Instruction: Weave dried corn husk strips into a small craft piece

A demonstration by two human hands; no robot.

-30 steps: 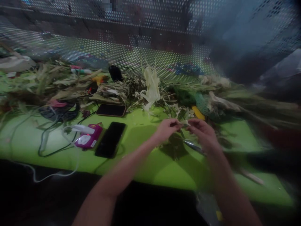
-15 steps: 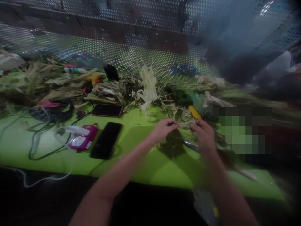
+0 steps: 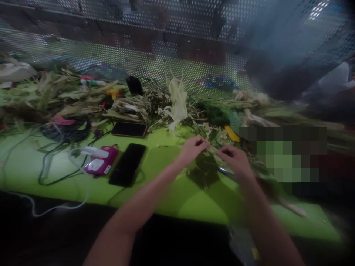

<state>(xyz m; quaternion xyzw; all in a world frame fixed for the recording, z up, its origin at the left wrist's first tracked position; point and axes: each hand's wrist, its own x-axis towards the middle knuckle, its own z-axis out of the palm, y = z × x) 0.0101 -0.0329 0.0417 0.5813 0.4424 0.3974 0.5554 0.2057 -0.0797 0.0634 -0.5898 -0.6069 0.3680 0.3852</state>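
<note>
My left hand (image 3: 192,149) pinches one end of a pale, thin strip (image 3: 213,149) that looks like dried husk. At the strip's other end, the fingers of my right hand (image 3: 233,159) are closed on it, so it spans the short gap between both hands above the green tabletop (image 3: 169,192). Beneath my right hand lies a shiny metal blade or tool (image 3: 226,171), partly covered. Beyond my hands stands a bundle of pale yellow husks (image 3: 178,101), upright among dry scraps.
Left of my arms lie a large black phone (image 3: 128,164), a second phone (image 3: 129,129) and a purple power adapter (image 3: 101,161) with cables. Dry husks (image 3: 69,96) heap along the back before a perforated metal screen (image 3: 155,55). A yellow handle (image 3: 231,133) lies beyond my right hand.
My right hand has come slightly lower and nearer to my left, tilting the strip down to the right. The view has shifted slightly; both hands keep their hold.
</note>
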